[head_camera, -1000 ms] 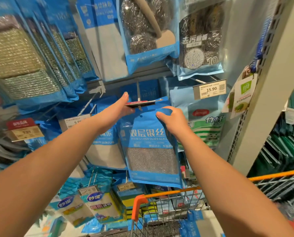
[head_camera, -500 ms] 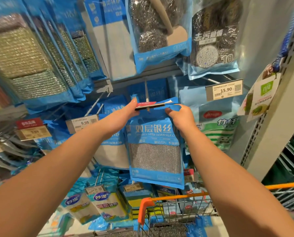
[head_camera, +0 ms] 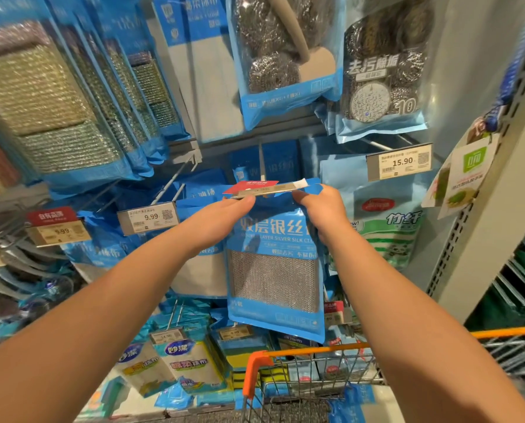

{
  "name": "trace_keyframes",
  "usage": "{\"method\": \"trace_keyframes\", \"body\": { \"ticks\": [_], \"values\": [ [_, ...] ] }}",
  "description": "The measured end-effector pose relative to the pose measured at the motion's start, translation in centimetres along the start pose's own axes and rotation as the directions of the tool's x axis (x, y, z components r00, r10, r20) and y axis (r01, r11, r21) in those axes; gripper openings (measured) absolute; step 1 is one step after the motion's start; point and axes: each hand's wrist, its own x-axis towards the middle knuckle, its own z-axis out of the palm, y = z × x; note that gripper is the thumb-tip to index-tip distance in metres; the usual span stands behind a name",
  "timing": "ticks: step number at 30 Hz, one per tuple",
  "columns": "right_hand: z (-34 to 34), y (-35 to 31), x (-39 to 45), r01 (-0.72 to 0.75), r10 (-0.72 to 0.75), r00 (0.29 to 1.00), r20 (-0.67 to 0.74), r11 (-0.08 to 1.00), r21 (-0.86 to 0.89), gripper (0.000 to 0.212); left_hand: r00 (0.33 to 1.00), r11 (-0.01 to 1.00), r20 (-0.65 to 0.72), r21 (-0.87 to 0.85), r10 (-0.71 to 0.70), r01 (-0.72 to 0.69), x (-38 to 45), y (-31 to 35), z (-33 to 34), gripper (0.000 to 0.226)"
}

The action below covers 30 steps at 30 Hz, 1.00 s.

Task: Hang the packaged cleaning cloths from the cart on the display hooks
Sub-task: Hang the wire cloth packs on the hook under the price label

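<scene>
A blue packet of silver cleaning cloth point(head_camera: 275, 276) hangs upright in front of the display, its top edge level with a display hook point(head_camera: 261, 161). My right hand point(head_camera: 322, 209) pinches the packet's top right corner. My left hand point(head_camera: 221, 221) is at the top left, fingertips under the hook's tilted price tag point(head_camera: 264, 188). Whether the packet's hole is on the hook is hidden by the tag. The orange-rimmed wire cart point(head_camera: 310, 374) stands below, with more blue packets inside.
Steel-wool scourer packs point(head_camera: 383, 71) and sponge packs point(head_camera: 50, 102) hang above. A green bamboo-fibre packet point(head_camera: 389, 230) hangs to the right under a 15.90 tag point(head_camera: 400, 161). A 9.99 tag point(head_camera: 148, 217) sticks out on the left. A grey shelf upright point(head_camera: 481, 215) stands at the right.
Both hands and the packet have stayed at the hook; the price tag remains tipped up. The camera has shifted slightly, so the shelf appears a little lower and to the right.
</scene>
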Motion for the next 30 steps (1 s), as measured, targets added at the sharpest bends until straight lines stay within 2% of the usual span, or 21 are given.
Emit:
{"method": "trace_keyframes", "body": {
  "ticks": [2, 4, 6, 9, 14, 17, 20, 21, 25, 28, 30],
  "values": [
    [0.3, 0.0, 0.5, 0.008, -0.01, 1.0, -0.028, 0.998, -0.067, 0.016, 1.0, 1.0, -0.009, -0.028, -0.005, 0.005, -0.1, 0.1, 0.2, 0.053],
    [0.5, 0.1, 1.0, 0.004, -0.009, 0.999, -0.037, 0.991, -0.134, 0.01, 1.0, 0.998, 0.0, -0.058, -0.009, 0.009, 0.0, 0.1, 0.4, 0.051],
    [0.6, 0.3, 1.5, 0.005, -0.011, 0.999, -0.036, 0.984, -0.178, 0.021, 1.0, 0.996, 0.013, -0.091, -0.013, 0.015, 0.2, 0.3, 0.5, 0.05],
    [0.3, 0.6, 1.5, 0.034, -0.04, 0.999, -0.022, 0.974, -0.223, 0.021, 0.999, 0.984, 0.028, -0.179, -0.02, 0.025, 0.6, 0.0, 0.3, 0.052],
    [0.5, 1.5, 1.7, 0.046, -0.06, 0.997, -0.048, 0.969, -0.242, 0.026, 0.999, 0.962, 0.039, -0.274, 0.002, 0.009, 1.0, -0.8, 0.0, 0.074],
    [0.5, 1.9, 1.7, 0.036, -0.052, 0.997, -0.058, 0.969, -0.244, 0.034, 0.998, 0.952, 0.06, -0.305, 0.022, -0.003, 0.9, -0.7, 0.2, 0.073],
    [-0.6, 3.4, 0.3, 0.025, -0.037, 0.998, -0.044, 0.969, -0.247, 0.028, 0.998, 0.958, 0.062, -0.284, -0.016, 0.033, 0.7, -1.1, 0.2, 0.094],
    [-1.3, 4.1, -0.6, 0.01, -0.019, 0.999, -0.032, 0.967, -0.253, 0.026, 0.998, 0.963, 0.066, -0.27, -0.01, 0.028, 0.5, -1.2, 0.3, 0.092],
    [-5.1, 6.8, -4.2, -0.097, 0.094, 0.995, -0.021, 0.972, -0.213, 0.038, 0.995, 0.973, 0.094, -0.23, 0.043, -0.02, -0.3, -2.2, 1.8, 0.053],
    [-8.2, 8.5, -7.6, -0.172, 0.172, 0.985, -0.016, 0.958, -0.228, 0.026, 0.985, 0.984, 0.155, -0.167, 0.08, -0.054, -1.6, -3.2, 5.0, 0.048],
    [-10.4, 10.0, -10.4, -0.209, 0.21, 0.978, -0.021, 0.949, -0.236, 0.019, 0.963, 0.995, 0.256, -0.069, 0.085, -0.069, -2.3, -4.3, 8.1, 0.044]
  ]
}}
